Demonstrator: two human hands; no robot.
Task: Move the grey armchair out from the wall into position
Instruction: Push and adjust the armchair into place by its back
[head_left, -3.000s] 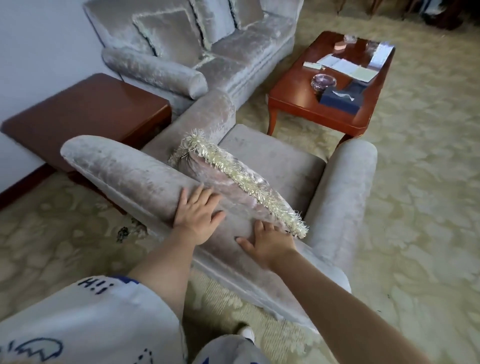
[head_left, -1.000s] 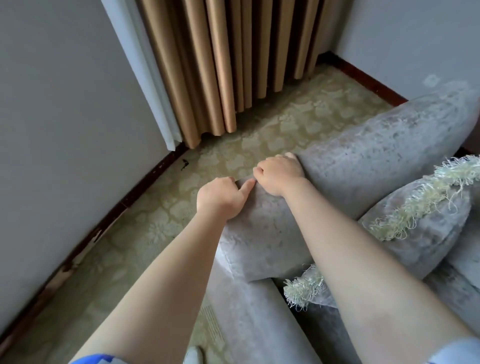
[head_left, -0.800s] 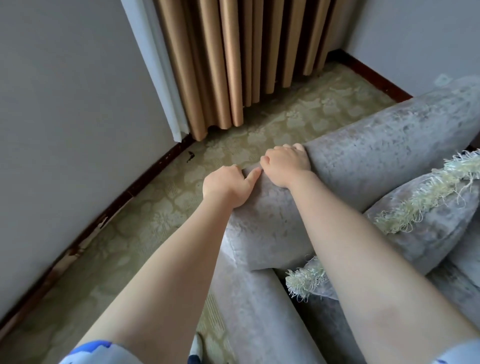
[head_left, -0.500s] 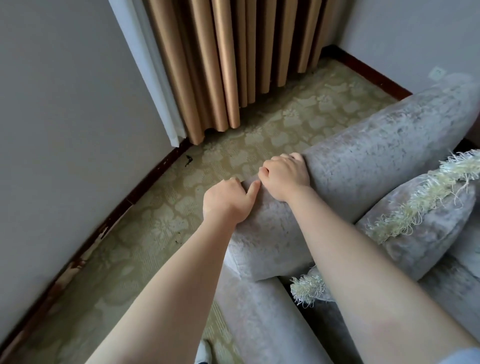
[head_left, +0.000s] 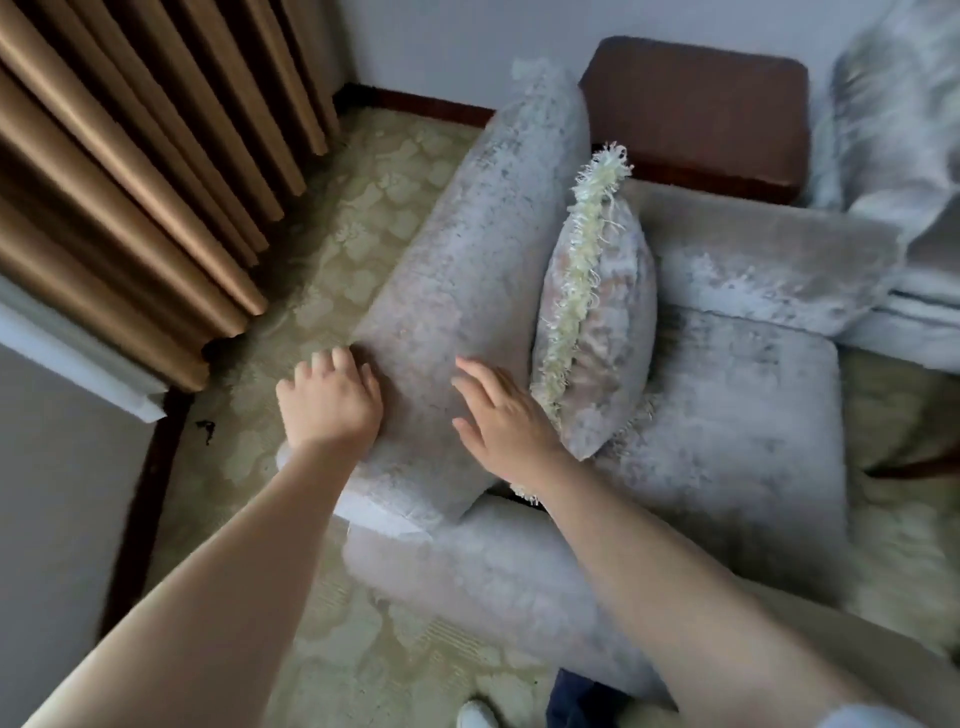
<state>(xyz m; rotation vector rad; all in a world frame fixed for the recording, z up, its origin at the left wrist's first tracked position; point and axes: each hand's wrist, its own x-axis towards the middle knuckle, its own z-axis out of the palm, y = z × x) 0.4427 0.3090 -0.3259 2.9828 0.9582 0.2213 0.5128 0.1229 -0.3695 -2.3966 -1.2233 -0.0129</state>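
The grey velvet armchair (head_left: 727, 447) fills the middle and right of the view, its padded backrest (head_left: 467, 270) running from near centre up towards the far wall. My left hand (head_left: 327, 402) curls over the rear edge of the backrest near its lower end. My right hand (head_left: 501, 415) lies flat on the backrest top, fingers spread, beside a fringed grey cushion (head_left: 597, 332) that stands on the seat against the backrest. A strip of carpet separates the backrest from the curtain.
Tan pleated curtains (head_left: 135, 171) hang at the left above a white sill. A dark wooden side table (head_left: 696, 109) stands against the far wall beyond the armchair, with a grey sofa (head_left: 893, 130) at the right edge. Patterned beige carpet (head_left: 363, 218) covers the floor; my shoe (head_left: 478, 714) shows below.
My right hand has loosened from a closed grip to a flat, spread palm and the hands have moved apart. The view has swung right, showing the seat, side table and sofa.
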